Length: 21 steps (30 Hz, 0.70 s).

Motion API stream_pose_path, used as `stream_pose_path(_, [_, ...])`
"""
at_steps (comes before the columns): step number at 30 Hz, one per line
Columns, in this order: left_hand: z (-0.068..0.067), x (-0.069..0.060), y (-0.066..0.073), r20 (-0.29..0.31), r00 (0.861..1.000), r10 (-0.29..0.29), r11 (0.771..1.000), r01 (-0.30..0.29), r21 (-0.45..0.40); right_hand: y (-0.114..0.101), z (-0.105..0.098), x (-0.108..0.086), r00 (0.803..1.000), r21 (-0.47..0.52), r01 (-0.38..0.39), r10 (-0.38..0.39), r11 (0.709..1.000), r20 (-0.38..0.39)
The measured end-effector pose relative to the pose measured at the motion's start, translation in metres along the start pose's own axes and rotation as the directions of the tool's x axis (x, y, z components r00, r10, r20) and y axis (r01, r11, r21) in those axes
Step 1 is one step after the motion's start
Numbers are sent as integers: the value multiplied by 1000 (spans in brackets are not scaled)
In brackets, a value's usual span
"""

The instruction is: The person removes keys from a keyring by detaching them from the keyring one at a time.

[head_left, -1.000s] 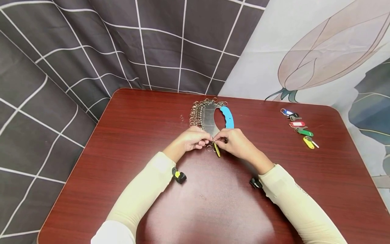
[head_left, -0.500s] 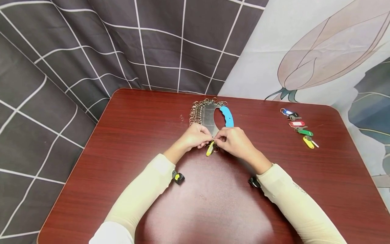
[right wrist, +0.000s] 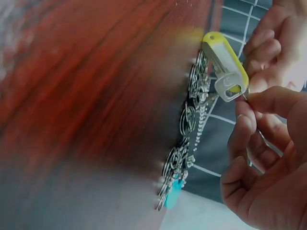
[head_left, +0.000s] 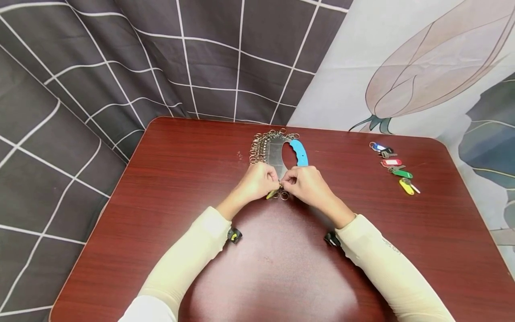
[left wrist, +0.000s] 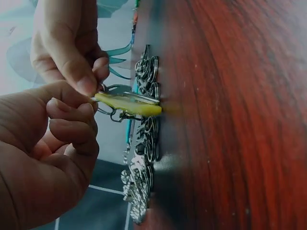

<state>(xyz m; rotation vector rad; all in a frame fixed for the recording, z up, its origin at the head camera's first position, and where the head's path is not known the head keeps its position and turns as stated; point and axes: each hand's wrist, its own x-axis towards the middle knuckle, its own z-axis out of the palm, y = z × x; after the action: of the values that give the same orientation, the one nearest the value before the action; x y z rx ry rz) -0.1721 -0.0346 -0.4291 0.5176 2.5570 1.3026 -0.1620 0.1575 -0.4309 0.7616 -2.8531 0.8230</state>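
Observation:
My left hand [head_left: 259,181] and right hand [head_left: 309,184] meet at the near tip of a flat metal plate [head_left: 275,154] with a blue handle [head_left: 299,152]. Between their fingertips both pinch a small key ring [right wrist: 245,96], most of it covered by the fingers. From it hang a yellow key tag [right wrist: 229,60] with a pale label and a silver key [right wrist: 228,85]. In the left wrist view the tag [left wrist: 129,105] is seen edge-on beside metal rings. Whether the ring is joined to the plate's clasp cannot be told.
Several metal clasps with rings [head_left: 257,150] line the plate's left edge. On the table's right lie tagged keys: a blue tag [head_left: 378,146], a red tag [head_left: 391,162], a green tag [head_left: 401,173] and a yellow tag [head_left: 407,186]. A grid-patterned curtain [head_left: 213,62] hangs behind the table.
The yellow tag has swung from pointing down and right to pointing down and left, partly behind the left fingers. Both hands have shifted slightly, still pinching at the same spot.

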Motion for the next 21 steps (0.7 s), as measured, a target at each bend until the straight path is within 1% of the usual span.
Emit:
stream_pose_path(3, [2, -2, 0, -2, 998, 59, 998, -59, 33, 2, -2, 1, 1000, 5, -17, 17, 1000, -5])
stream_pose_path(5, [4, -3, -2, -18, 995, 98, 994, -97, 52, 4, -3, 1, 1000, 30, -31, 31, 999, 3])
stream_pose_path(7, [5, -5, -5, -37, 989, 146, 986, -142, 84, 6, -3, 1, 999, 63, -46, 45, 997, 20])
stream_pose_path(10, [7, -7, -9, -52, 975, 216, 968, -207, 138, 7, -4, 0, 997, 114, -67, 62, 991, 44])
stream_pose_path(12, [7, -7, -10, -57, 971, 231, 964, -220, 151, 8, -4, 0, 997, 134, -69, 62, 989, 52])
stream_pose_path(14, [7, -6, -10, -60, 976, 211, 968, -200, 153, 8, -3, 0, 997, 138, -59, 52, 989, 53])
stream_pose_path(16, [8, -5, -9, -61, 985, 158, 980, -149, 135, 7, -3, 0, 998, 139, -48, 40, 989, 54])
stream_pose_path(18, [8, -4, -8, -49, 995, 90, 993, -85, 84, 6, -2, 0, 998, 138, -38, 31, 990, 52])
stream_pose_path(21, [7, -3, -10, -21, 1000, 5, 1000, -5, 4, 3, -2, -1, 998, 134, -34, 27, 990, 52])
